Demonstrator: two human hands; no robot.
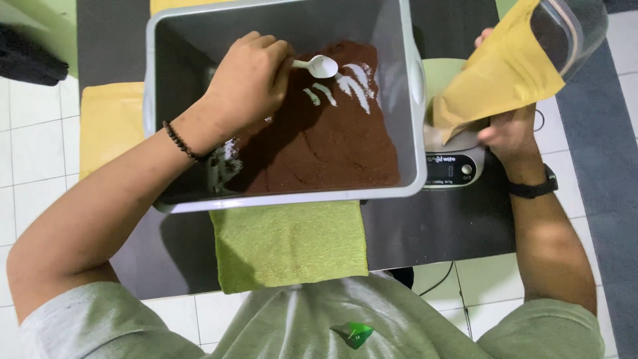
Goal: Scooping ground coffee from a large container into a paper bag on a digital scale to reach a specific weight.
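A white plastic spoon (319, 65) hovers over brown powder (325, 133) inside a grey bin (415, 100), gripped by its handle in the closed left hand (249, 80), with open room toward the bin's wall at 3 o'clock. Just past that wall, the right hand (508, 133) grips a tilted yellow pouch (502, 73) above a small scale (452, 166). A green cloth (289, 246) hangs over the dark bench (432, 226) edge at 6 o'clock.

Grey bin (417, 100), reddish-brown powder (332, 146), white spoon (320, 66), yellow pouch (495, 73), green cloth (289, 244)
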